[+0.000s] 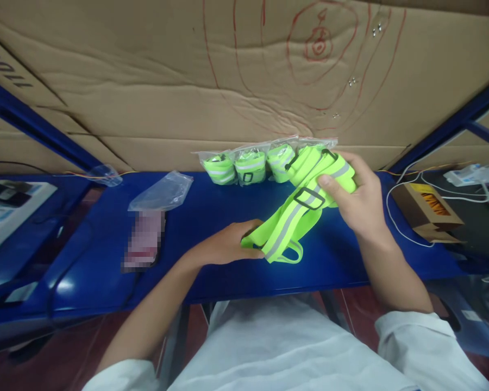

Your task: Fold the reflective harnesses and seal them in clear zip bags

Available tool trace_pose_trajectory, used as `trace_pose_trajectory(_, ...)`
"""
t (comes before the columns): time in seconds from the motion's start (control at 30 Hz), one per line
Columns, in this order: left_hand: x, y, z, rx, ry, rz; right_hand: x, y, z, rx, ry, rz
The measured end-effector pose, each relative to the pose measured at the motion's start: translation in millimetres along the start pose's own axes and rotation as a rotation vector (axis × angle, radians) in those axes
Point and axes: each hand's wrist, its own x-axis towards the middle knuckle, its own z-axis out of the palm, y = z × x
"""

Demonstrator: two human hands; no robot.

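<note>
A neon yellow-green reflective strap [283, 228] with a grey stripe and a black slide buckle hangs between my two hands above the blue table. My right hand [361, 195] grips its bunched, folded part, thumb on top. Lower and to the left, my left hand [228, 243] is closed around the other end, where a small loop hangs down. Behind the strap, several bagged straps [250, 167] of the same colour stand in a row against the cardboard; the rightmost is partly hidden by the held strap.
On the blue table [212, 212] an empty clear plastic bag [163, 191] lies left of my hands, beside a blurred-out phone-like object [144, 239]. An open cardboard box [426, 212] and white cables [391, 212] are at the right. Cardboard [146, 81] walls off the back.
</note>
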Motion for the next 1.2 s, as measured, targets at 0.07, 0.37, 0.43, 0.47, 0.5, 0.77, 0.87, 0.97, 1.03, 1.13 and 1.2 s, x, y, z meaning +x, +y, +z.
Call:
trace_pose_trajectory(0.07, -1, 2, -9.6, -0.097, -0.11, 0.03, 1, -8, -1, -0.011, -0.023, -0.05)
trace_pose_trajectory(0.37, 42, 29, 3.0, -0.586, 0.121, 0.335, 6, -37, 11, 0.06, -0.165, -0.053)
trace_pose_trajectory(0.43, 51, 28, 10.0, -0.555, 0.107, 0.201, 6, -39, 12, 0.062, -0.198, -0.07)
trace_pose_trajectory(0.47, 54, 26, 13.5, -0.538, 0.09, 0.142, 6, -39, 12, 0.057, -0.219, -0.081)
trace_pose_trajectory(0.5, 55, 23, 17.1, -0.535, 0.081, 0.105, 6, -38, 12, 0.05, -0.239, -0.095)
trace_pose_trajectory(0.77, 53, 13, 43.8, -0.889, -0.054, 0.085, 4, -23, 15, 0.003, -0.289, -0.16)
trace_pose_trajectory(0.87, 52, 11, 46.1, -0.802, 0.006, 0.054, 3, -24, 15, 0.013, -0.295, -0.179)
trace_pose_trajectory(0.97, 48, 7, 38.0, -0.603, 0.188, 0.071, 3, -23, 16, 0.05, -0.269, -0.107)
trace_pose_trajectory(1.03, 43, 5, 29.1, -0.47, 0.279, 0.1, 2, -18, 19, 0.132, -0.27, 0.036)
trace_pose_trajectory(1.13, 35, 4, 18.0, -0.402, 0.223, 0.111, -1, -4, 26, 0.415, -0.408, 0.44)
trace_pose_trajectory(1.2, 32, 4, 14.5, -0.409, 0.103, 0.107, -5, 4, 30, 0.601, -0.547, 0.717)
